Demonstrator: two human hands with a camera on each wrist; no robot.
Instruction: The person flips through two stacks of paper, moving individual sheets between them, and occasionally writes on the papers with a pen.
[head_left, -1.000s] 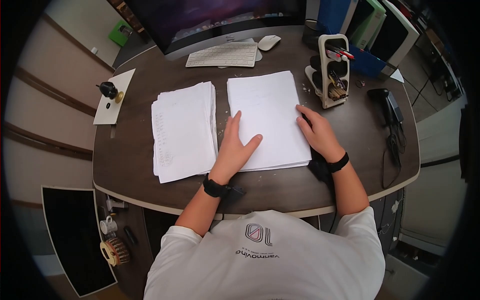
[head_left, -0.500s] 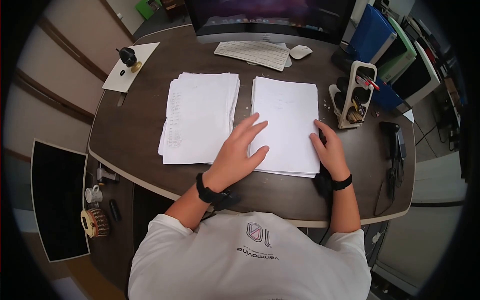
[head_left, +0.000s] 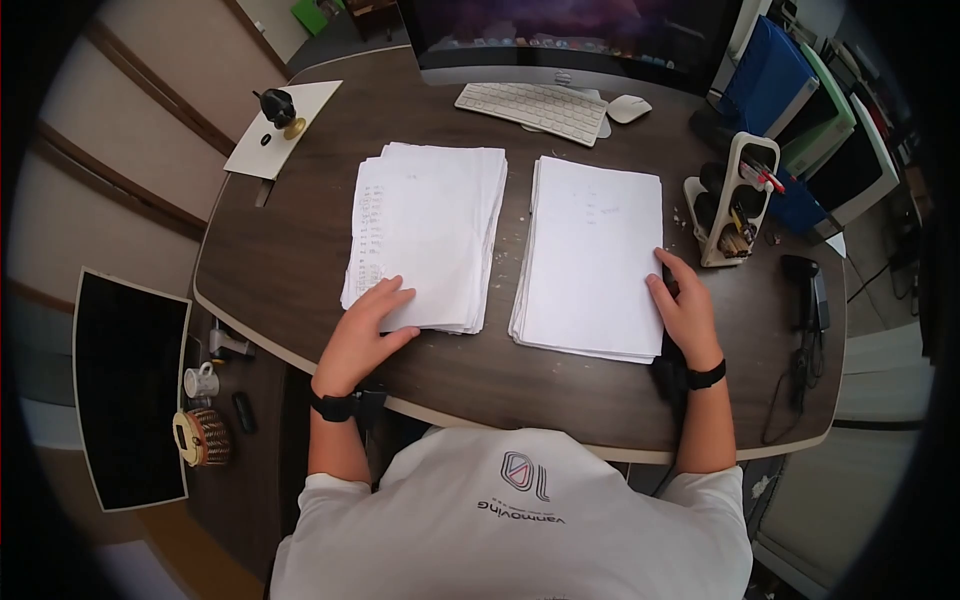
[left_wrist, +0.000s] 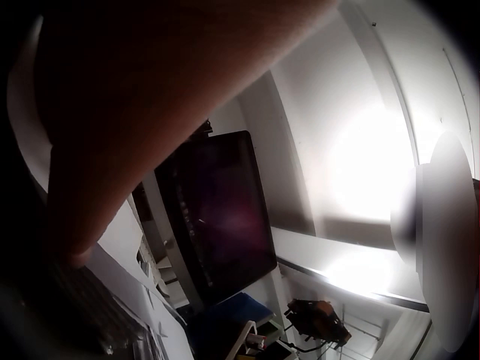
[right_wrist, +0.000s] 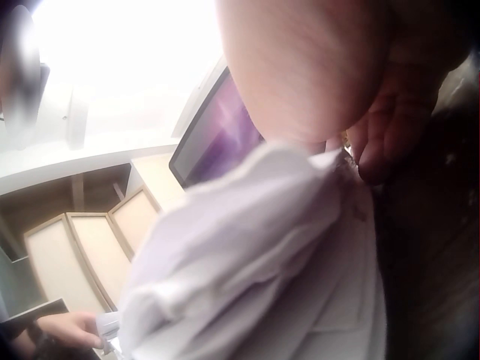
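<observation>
Two stacks of white paper lie side by side on the dark desk. My left hand (head_left: 365, 335) is at the near left corner of the left stack (head_left: 430, 240), fingers loosely extended over its sheets and thumb apart. Rows of handwriting run down that stack's left side. At the right edge of the right stack (head_left: 595, 260), my right hand (head_left: 688, 310) rests with relaxed fingers against the sheets' side. Faint writing shows on its top sheet. Up close in the right wrist view, layered paper edges (right_wrist: 300, 262) meet the fingers.
A keyboard (head_left: 535, 110) and mouse (head_left: 629, 108) sit before the monitor (head_left: 570, 40). To the right stand a pen holder (head_left: 740, 200) and upright folders (head_left: 770, 80); a black corded device (head_left: 805, 290) lies nearer. A white board with a small black object (head_left: 277, 105) is far left.
My left hand has moved left, from the right stack's left edge to the left stack's near corner. The right hand stays at the right stack's edge. The head view has shifted.
</observation>
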